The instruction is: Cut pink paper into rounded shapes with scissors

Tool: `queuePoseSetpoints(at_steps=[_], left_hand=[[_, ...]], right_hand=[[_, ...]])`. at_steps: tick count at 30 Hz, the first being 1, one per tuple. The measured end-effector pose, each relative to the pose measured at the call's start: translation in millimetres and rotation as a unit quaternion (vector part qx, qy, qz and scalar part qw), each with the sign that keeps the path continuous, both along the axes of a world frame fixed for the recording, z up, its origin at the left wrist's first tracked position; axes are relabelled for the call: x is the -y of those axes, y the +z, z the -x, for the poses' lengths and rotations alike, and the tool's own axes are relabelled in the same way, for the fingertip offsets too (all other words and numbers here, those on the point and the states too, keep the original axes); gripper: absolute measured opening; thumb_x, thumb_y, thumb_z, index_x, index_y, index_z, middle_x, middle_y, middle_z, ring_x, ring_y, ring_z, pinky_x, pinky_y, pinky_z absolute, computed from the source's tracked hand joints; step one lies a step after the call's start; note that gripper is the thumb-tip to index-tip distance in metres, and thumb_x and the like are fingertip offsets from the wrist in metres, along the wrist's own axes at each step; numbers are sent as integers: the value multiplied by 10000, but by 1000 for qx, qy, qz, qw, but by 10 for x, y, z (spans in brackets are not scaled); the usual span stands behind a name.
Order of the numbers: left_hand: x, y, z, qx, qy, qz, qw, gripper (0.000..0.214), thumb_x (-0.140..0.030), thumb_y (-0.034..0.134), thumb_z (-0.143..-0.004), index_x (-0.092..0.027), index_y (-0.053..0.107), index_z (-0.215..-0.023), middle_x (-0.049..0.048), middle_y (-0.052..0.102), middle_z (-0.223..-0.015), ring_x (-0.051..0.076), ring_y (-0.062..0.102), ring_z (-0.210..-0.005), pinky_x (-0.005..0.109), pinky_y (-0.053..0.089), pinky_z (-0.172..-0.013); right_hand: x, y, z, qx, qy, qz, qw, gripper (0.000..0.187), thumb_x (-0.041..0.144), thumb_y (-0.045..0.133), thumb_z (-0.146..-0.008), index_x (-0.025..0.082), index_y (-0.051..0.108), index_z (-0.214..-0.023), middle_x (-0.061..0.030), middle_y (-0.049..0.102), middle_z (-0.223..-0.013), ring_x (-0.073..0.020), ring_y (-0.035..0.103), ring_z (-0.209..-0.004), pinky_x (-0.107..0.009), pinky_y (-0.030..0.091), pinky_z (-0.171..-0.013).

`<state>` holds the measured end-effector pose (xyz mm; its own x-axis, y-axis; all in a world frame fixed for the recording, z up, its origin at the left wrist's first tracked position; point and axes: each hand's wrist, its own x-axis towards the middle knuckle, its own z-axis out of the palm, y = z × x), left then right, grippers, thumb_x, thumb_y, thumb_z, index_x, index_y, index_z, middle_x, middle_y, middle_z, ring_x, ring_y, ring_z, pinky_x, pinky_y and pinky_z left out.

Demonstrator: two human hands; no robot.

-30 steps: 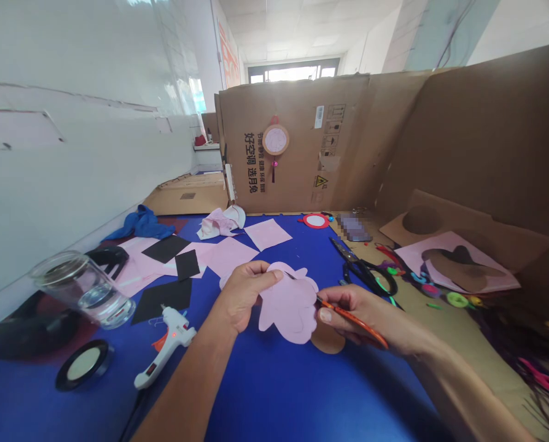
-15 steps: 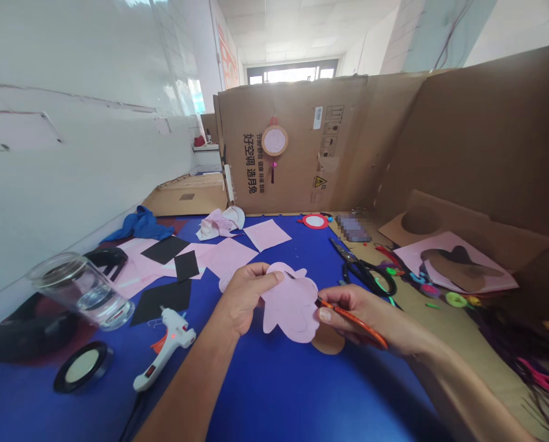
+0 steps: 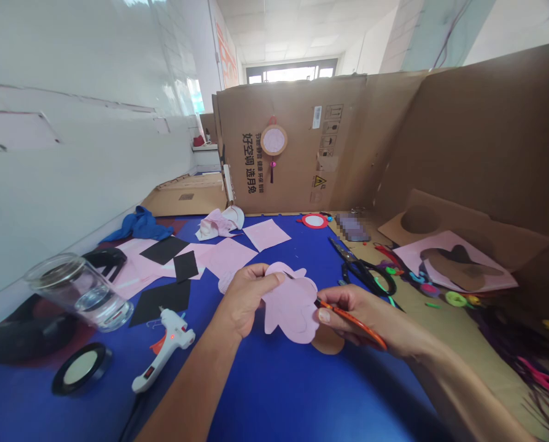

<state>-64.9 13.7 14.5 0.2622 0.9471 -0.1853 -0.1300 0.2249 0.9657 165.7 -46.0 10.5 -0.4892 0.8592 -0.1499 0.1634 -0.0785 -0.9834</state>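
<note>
My left hand pinches the upper left of a pink paper cut-out between thumb and fingers. The paper has a wavy, rounded outline, with a drawn curve faintly showing on it. My right hand is closed around the orange handle of scissors, which meet the paper's right edge; most of the blades is hidden by the paper. Under the paper and right fingers, a round brown cardboard piece lies on the blue table.
At left are a glass of water, a white glue gun and a black round container. Pink sheets and black squares lie behind. Black scissors rest at right, near cardboard offcuts.
The pink cut-out has shifted very slightly in my hands. Both hands keep nearly the same place and grip.
</note>
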Motion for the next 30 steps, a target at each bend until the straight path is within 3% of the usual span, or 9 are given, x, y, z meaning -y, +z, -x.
queuePoseSetpoints(at_steps=[20, 30], left_hand=[[21, 15, -9, 15, -7, -5, 1000, 338, -420, 910, -641, -164, 743, -786, 35, 705, -737, 161, 625, -645, 287, 453, -608], [58, 73, -30, 19, 1, -14, 1000, 349, -425, 917, -623, -162, 733, -760, 34, 692, -710, 158, 613, -637, 281, 456, -610]], right_hand=[[0, -1, -7, 6, 0, -5, 1000, 561, 671, 792, -870, 214, 493, -740, 81, 392, -606, -78, 274, -520, -232, 196, -475], [-2, -48, -2, -45, 18, 14, 999, 527, 682, 754, -907, 182, 588, -886, 60, 392, -705, -98, 269, -608, -251, 200, -536]])
